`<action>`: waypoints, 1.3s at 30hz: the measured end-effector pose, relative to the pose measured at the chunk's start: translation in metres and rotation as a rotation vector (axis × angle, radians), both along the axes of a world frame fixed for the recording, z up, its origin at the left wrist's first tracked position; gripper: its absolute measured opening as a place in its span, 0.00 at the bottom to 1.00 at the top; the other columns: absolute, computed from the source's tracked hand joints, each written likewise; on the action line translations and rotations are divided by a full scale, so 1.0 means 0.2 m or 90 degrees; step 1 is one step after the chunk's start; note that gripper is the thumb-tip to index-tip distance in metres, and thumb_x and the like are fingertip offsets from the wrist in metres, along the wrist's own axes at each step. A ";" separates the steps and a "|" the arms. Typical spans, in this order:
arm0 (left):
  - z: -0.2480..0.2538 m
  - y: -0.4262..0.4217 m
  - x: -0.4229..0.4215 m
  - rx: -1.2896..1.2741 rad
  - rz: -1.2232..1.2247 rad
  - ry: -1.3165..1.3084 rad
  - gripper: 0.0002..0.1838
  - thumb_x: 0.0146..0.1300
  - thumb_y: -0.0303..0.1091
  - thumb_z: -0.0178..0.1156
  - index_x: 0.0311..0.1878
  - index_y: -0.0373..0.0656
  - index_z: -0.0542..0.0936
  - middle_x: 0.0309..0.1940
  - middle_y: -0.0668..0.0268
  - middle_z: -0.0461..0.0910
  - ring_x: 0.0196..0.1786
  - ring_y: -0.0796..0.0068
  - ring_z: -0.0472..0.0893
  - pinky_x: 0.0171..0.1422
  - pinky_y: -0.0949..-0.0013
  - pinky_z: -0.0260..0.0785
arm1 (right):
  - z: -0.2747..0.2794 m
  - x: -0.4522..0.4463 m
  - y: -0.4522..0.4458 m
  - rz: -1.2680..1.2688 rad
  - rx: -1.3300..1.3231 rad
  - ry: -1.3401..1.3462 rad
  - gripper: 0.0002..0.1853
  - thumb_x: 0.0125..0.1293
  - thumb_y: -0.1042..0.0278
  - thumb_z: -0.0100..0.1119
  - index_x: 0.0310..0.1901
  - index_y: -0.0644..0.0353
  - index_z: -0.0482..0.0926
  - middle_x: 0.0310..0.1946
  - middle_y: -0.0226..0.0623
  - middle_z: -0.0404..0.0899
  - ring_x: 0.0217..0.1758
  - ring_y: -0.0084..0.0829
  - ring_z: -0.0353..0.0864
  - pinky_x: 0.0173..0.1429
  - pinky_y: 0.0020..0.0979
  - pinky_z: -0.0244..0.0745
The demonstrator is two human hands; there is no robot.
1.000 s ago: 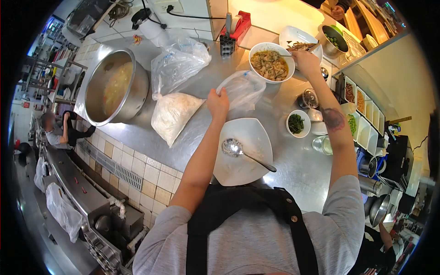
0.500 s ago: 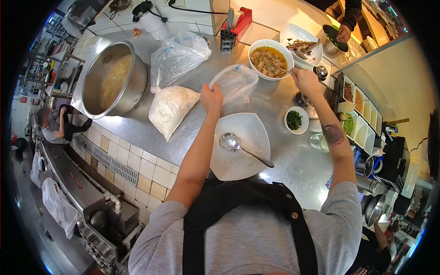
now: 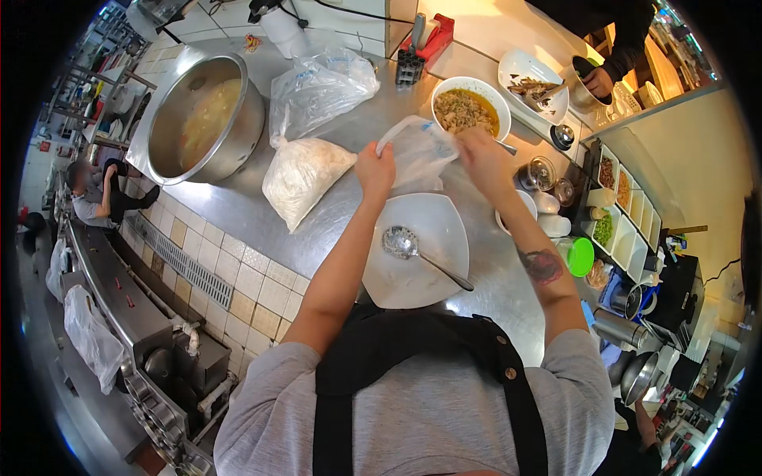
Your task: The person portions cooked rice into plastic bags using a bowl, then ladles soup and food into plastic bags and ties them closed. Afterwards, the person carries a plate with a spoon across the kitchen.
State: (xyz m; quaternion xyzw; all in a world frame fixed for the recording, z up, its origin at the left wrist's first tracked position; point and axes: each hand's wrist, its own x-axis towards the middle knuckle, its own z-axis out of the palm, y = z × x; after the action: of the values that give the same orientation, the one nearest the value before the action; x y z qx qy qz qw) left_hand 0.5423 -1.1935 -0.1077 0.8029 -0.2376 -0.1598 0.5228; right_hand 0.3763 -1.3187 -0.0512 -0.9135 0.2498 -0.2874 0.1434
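My left hand (image 3: 376, 168) pinches one edge of a clear plastic bag (image 3: 419, 152), which stands partly spread above the counter. At the bag's other edge my right hand (image 3: 484, 163) has its fingers closed on the plastic. Just beyond that hand is a white bowl (image 3: 506, 105) of chopped stew (image 3: 462, 109) in yellow oil, with a spoon handle (image 3: 506, 147) sticking out. Nearest my body sits a square white bowl (image 3: 421, 292) with residue and a large spoon (image 3: 399, 243) in it. A tied bag of white food (image 3: 302, 181) lies left of my left hand.
A big steel pot (image 3: 248, 103) of broth stands at left, near more clear plastic bags (image 3: 321, 87). Behind are a red tape dispenser (image 3: 439, 36) and a white dish (image 3: 512, 67). Ingredient trays (image 3: 627, 238) line the right. Another person's hand (image 3: 597, 82) reaches into a metal container (image 3: 583, 94).
My right hand has let go of the spoon in the stew and moved left and down to the plastic bag's edge. The bag is spread wider between both hands.
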 end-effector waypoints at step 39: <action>-0.17 -0.11 0.02 0.086 0.193 0.126 0.17 0.53 0.42 0.60 0.35 0.36 0.82 0.32 0.47 0.80 0.37 0.49 0.80 0.41 0.54 0.70 | -0.09 -0.12 -0.29 -0.230 -0.116 0.370 0.10 0.61 0.66 0.45 0.31 0.60 0.75 0.26 0.46 0.79 0.30 0.46 0.81 0.31 0.45 0.76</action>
State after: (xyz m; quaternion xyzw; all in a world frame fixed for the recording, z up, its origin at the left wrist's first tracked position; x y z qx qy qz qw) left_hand 0.5462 -1.2164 -0.1407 0.8431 -0.0503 -0.1728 0.5068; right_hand 0.3530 -1.3760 -0.0684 -0.9071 0.4113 -0.0571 -0.0690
